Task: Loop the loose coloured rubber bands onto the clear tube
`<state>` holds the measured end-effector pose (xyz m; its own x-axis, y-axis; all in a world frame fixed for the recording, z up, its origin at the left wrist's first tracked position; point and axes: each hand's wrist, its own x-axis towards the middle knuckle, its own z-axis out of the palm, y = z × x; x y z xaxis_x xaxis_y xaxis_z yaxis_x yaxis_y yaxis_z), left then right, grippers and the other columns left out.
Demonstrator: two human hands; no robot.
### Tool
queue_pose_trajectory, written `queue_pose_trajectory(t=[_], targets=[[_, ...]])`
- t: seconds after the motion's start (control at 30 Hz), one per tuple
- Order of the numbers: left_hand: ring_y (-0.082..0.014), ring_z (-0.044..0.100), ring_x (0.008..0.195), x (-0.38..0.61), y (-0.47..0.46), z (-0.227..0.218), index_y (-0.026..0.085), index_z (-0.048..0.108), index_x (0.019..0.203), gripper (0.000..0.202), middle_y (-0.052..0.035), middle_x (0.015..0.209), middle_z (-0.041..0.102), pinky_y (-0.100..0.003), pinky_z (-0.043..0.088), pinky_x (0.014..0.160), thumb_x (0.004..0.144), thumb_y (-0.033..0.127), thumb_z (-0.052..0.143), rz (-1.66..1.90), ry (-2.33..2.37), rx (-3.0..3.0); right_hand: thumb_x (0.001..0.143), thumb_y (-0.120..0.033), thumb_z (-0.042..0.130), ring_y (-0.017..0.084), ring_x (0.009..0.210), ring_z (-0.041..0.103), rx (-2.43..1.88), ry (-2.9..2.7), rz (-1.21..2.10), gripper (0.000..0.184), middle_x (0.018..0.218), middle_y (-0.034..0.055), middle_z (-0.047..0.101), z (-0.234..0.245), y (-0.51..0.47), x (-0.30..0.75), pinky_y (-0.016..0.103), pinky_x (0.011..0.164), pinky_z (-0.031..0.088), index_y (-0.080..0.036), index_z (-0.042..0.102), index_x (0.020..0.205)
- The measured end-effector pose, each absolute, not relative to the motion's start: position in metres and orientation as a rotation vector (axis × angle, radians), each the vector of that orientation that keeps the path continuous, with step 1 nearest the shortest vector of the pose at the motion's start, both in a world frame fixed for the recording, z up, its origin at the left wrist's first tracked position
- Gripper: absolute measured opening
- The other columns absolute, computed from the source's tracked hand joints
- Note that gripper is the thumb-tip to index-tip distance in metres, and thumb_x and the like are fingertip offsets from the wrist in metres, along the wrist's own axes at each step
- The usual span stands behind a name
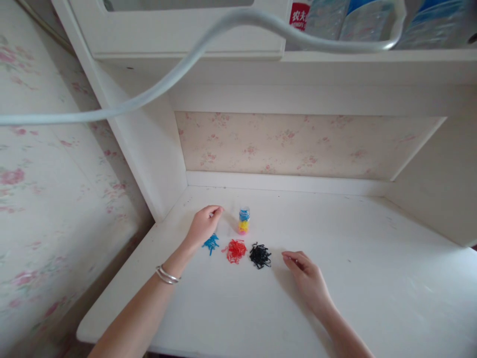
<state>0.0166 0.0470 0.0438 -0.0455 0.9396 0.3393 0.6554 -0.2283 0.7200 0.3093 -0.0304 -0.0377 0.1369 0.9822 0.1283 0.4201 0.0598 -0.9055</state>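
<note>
A small clear jar point(244, 221) stands upright on the white desk, with pink, yellow and blue layers of what look like small rubber bands inside. In front of it lie a blue pile point(211, 243), a red pile point(235, 251) and a black pile point(260, 255) of such bands. My left hand point(204, 222) is closed in a pinch to the left of the jar, above the blue pile. To the right of the black pile, my right hand point(307, 278) has thumb and fingers pressed together. Whatever either pinch holds is too small to make out.
The white desk point(372, 298) reaches back to a low ledge and a flowered wall panel point(261, 144). A shelf above holds plastic bottles point(367, 20). A pale cable-like tube point(164, 84) crosses the upper view. Flowered wallpaper point(37, 199) borders the left side.
</note>
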Motion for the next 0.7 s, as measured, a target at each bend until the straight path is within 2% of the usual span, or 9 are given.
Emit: queue_pose_trajectory(t=[0.1,0.27,0.37,0.57,0.7], targets=[[-0.0176,0.062,0.083,-0.002,0.036,0.027,0.020,0.067,0.094,0.041,-0.0024,0.092,0.070,-0.025,0.045,0.076,0.085,0.049,0.040,1.112,1.727,1.816,0.082,-0.049,0.049,0.016,0.066,0.053,-1.475,-1.604,0.744,0.034,0.080,0.0043,0.063,-0.028,-0.032,0.288,0.027,0.060,0.040,-0.023,0.070,0.086],[-0.0182,0.061,0.081,-0.022,0.029,0.001,0.017,0.068,0.092,0.046,-0.0030,0.086,0.070,-0.025,0.044,0.073,0.084,0.051,0.038,1.057,1.764,1.721,0.087,-0.035,0.043,0.015,0.066,0.055,-1.342,-2.040,0.677,0.027,0.078,0.0016,0.064,0.006,-0.034,0.229,0.025,0.062,0.040,-0.027,0.069,0.089],[-0.0164,0.060,0.074,-0.028,0.029,-0.007,0.017,0.068,0.088,0.045,-0.0016,0.080,0.070,-0.023,0.042,0.068,0.084,0.051,0.039,1.046,1.797,1.736,0.087,-0.029,0.042,0.014,0.076,0.058,-1.292,-2.247,0.570,0.027,0.088,0.0013,0.067,0.022,-0.030,0.193,0.024,0.069,0.040,-0.026,0.068,0.090],[-0.0151,0.059,0.072,-0.034,0.026,-0.011,0.018,0.067,0.089,0.044,-0.0017,0.080,0.069,-0.022,0.040,0.064,0.085,0.050,0.037,1.000,1.827,1.760,0.086,-0.035,0.045,0.019,0.085,0.060,-1.424,-2.531,0.262,0.026,0.092,0.0049,0.066,0.019,-0.011,0.141,0.031,0.081,0.039,-0.024,0.068,0.089],[-0.0152,0.060,0.073,-0.033,0.023,-0.008,0.018,0.067,0.089,0.043,-0.0040,0.083,0.070,-0.022,0.039,0.065,0.087,0.047,0.035,0.922,1.865,1.828,0.084,-0.034,0.048,0.022,0.088,0.061,-1.510,-2.591,0.147,0.025,0.094,0.0089,0.065,0.010,-0.003,0.122,0.035,0.081,0.040,-0.019,0.066,0.090]])
